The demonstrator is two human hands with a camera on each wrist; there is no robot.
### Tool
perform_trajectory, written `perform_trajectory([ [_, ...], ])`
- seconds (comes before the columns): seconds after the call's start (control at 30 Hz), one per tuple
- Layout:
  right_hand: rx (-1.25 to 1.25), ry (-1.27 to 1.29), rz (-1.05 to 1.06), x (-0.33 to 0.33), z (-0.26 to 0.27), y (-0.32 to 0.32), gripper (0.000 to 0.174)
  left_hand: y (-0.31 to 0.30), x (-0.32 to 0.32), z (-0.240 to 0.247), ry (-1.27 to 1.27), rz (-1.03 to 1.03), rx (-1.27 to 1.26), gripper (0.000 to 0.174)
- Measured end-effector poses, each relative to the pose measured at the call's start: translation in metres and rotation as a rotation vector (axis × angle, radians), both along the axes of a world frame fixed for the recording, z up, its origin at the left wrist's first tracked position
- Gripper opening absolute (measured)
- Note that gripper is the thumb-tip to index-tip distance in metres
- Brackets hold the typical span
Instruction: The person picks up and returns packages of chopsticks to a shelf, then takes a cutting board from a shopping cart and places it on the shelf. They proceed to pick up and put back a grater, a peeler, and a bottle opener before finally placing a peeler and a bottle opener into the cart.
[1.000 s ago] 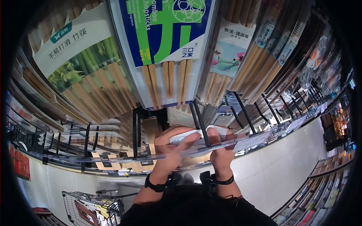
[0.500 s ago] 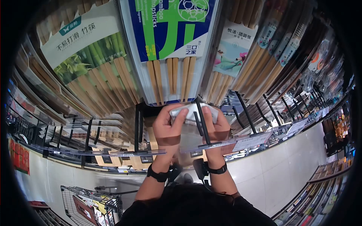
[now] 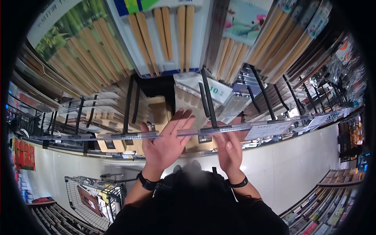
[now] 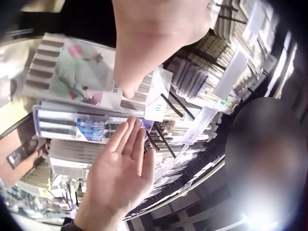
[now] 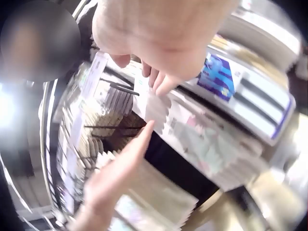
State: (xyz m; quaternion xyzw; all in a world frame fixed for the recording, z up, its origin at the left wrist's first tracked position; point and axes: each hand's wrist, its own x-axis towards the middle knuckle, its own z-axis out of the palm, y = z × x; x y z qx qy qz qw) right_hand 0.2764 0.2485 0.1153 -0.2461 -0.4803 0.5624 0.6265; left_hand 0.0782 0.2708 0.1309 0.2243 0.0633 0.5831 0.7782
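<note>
Both hands have just let go of the white pack (image 3: 219,92) they were pinching, so it looks as if the black hook (image 3: 208,100) is holding it up now, not the fingers. The left hand (image 3: 163,149) is open with its palm up and its fingers long, and the right hand (image 3: 229,153) is open too, with straight fingers and nothing in its grip. The pack is just past the clear rail (image 3: 145,135), under the big chopstick pack (image 3: 183,39), but I cannot tell if any fingertip touches it.

Right hand (image 3: 230,152) partly blurred, blue-green card (image 3: 137,5) cut off
</note>
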Motion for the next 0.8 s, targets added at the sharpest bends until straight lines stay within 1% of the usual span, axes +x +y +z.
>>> perform_trajectory([
  [0.07,-0.200,0.415,0.407,-0.002,-0.001,-0.002,0.064,-0.010,-0.004,-0.006,-0.207,-0.131,-0.147,0.107],
  [0.1,-0.203,0.420,0.408,0.000,-0.004,-0.002,0.064,-0.015,-0.004,-0.006,-0.116,-0.133,-0.140,0.110],
  [0.17,-0.281,0.462,0.508,0.006,-0.010,-0.001,0.068,-0.024,-0.003,-0.010,-0.142,-0.134,-0.168,0.111],
  [0.2,-0.287,0.466,0.515,0.006,-0.013,-0.002,0.068,-0.028,-0.004,-0.013,-0.171,-0.137,-0.192,0.112],
  [0.3,-0.311,0.489,0.558,0.007,-0.019,-0.004,0.070,-0.039,-0.006,-0.026,-0.140,-0.162,-0.199,0.114],
  [0.37,-0.385,0.410,0.542,0.005,-0.022,-0.007,0.075,-0.045,-0.003,-0.026,-0.136,-0.126,-0.220,0.114],
  [0.43,-0.413,0.411,0.570,0.005,-0.027,-0.009,0.076,-0.054,0.000,-0.026,-0.128,-0.082,-0.245,0.114],
  [0.5,-0.429,0.410,0.610,0.005,-0.033,-0.008,0.076,-0.061,0.001,-0.026,-0.104,-0.041,-0.273,0.110],
  [0.57,-0.449,0.430,0.644,0.006,-0.042,-0.010,0.069,-0.067,0.000,-0.036,-0.060,-0.016,-0.277,0.107],
  [0.6,-0.460,0.435,0.670,0.006,-0.045,-0.010,0.069,-0.071,-0.001,-0.044,-0.019,-0.012,-0.283,0.104],
  [0.63,-0.462,0.235,0.666,0.007,-0.048,-0.010,0.065,-0.076,-0.003,-0.054,0.165,0.010,-0.228,0.096],
  [0.67,-0.453,0.036,0.661,0.009,-0.052,-0.008,0.061,-0.081,-0.008,-0.064,0.170,0.039,-0.239,0.096],
  [0.7,-0.413,-0.162,0.646,0.010,-0.070,-0.009,0.052,-0.088,-0.014,-0.074,0.572,-0.005,-0.160,0.090],
  [0.73,-0.416,-0.151,0.690,0.012,-0.082,-0.010,0.052,-0.098,-0.021,-0.086,0.977,-0.052,-0.091,0.084],
  [0.77,-0.320,-0.566,0.716,0.014,-0.094,-0.010,0.049,-0.114,-0.029,-0.102,1.249,-0.091,-0.180,0.071],
  [0.8,-0.184,-0.971,0.721,0.012,-0.107,-0.011,0.046,-0.133,-0.038,-0.122,1.590,-0.074,-0.085,0.062],
])
